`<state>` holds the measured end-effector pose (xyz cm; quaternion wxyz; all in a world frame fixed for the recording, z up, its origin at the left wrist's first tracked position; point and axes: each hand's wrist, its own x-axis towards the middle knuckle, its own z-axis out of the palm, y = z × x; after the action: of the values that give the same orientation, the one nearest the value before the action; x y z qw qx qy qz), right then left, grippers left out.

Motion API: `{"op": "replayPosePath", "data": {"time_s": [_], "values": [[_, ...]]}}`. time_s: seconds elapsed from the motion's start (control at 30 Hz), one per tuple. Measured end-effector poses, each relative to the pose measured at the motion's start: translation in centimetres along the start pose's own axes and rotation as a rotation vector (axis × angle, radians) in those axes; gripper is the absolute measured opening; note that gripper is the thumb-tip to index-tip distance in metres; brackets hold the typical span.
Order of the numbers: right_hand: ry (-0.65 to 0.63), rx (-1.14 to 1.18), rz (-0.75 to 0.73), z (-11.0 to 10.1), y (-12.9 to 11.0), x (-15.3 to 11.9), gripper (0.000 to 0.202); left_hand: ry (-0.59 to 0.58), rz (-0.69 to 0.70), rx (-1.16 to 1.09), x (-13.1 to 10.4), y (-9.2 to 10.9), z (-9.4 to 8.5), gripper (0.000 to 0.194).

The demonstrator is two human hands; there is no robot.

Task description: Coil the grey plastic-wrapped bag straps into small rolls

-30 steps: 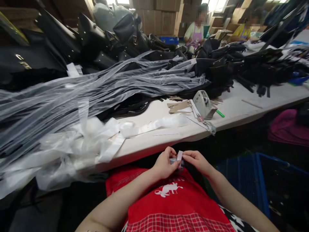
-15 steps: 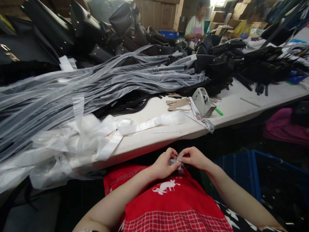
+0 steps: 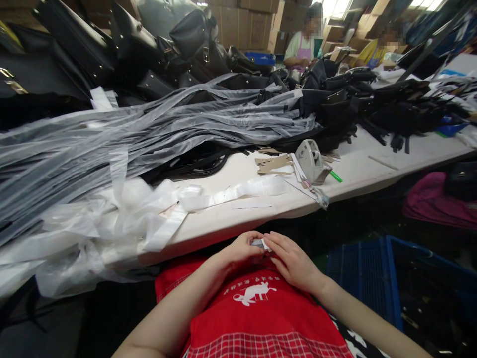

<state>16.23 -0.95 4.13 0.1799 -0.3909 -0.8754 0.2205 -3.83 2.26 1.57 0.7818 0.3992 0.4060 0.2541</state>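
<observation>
The pale worktop (image 3: 238, 171) ran from near left to far right; the heap of black bags (image 3: 145, 54) covered its far left; the grey plastic-wrapped strips (image 3: 160, 119) lay this side of them; crumpled clear film (image 3: 93, 214) filled the near left edge, and the blue crate (image 3: 361, 278) stood below at right. The tape dispenser (image 3: 311, 161) sat right of centre beside brown card strips (image 3: 274, 164); the green pen (image 3: 336, 176) lay just right of it. At the near edge, over the red apron (image 3: 261, 318), the left hand (image 3: 242, 248) gripped a small grey-and-white piece (image 3: 263, 244), while the right hand (image 3: 292, 258) pressed its fingers against it.
</observation>
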Motion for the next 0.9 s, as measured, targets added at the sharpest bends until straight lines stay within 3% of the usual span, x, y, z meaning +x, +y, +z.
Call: {"op": "replayPosePath", "data": {"time_s": [0.1, 0.2, 0.3, 0.4, 0.47, 0.53, 0.63, 0.77, 0.9], "values": [[0.058, -0.003, -0.008, 0.2, 0.3, -0.1, 0.058, 0.032, 0.011, -0.17, 0.5, 0.7, 0.1, 0.04], [0.147, 0.079, 0.014, -0.2, 0.6, 0.2, 0.053, 0.03, 0.041, -0.205, 0.7, 1.4, 0.6, 0.04], [0.206, 0.152, 0.034, -1.1, 0.9, 0.6, 0.04, -0.03, 0.035, -0.192, 0.4, 1.9, 0.9, 0.043], [0.153, 0.125, -0.01, -2.2, 1.1, 0.9, 0.028, -0.131, -0.034, -0.143, 0.0, 2.1, 1.0, 0.042], [0.064, 0.1, -0.023, -2.7, 1.1, 1.1, 0.024, -0.174, -0.077, -0.048, -0.1, 2.1, 1.1, 0.036], [0.004, 0.13, 0.029, -2.8, 1.0, 1.2, 0.022, -0.133, -0.068, 0.097, -0.2, 2.1, 1.2, 0.027], [0.009, 0.25, 0.189, -2.5, 1.0, 1.3, 0.017, -0.039, -0.008, 0.286, -0.5, 2.0, 1.7, 0.02], [0.03, 0.374, 0.353, -2.2, 1.3, 1.3, 0.012, -0.025, 0.023, 0.527, -1.0, 2.0, 2.6, 0.016], [-0.076, 0.405, 0.407, -2.4, 1.4, 1.4, 0.009, -0.006, 0.089, 0.743, -1.4, 2.1, 3.1, 0.016]]}}
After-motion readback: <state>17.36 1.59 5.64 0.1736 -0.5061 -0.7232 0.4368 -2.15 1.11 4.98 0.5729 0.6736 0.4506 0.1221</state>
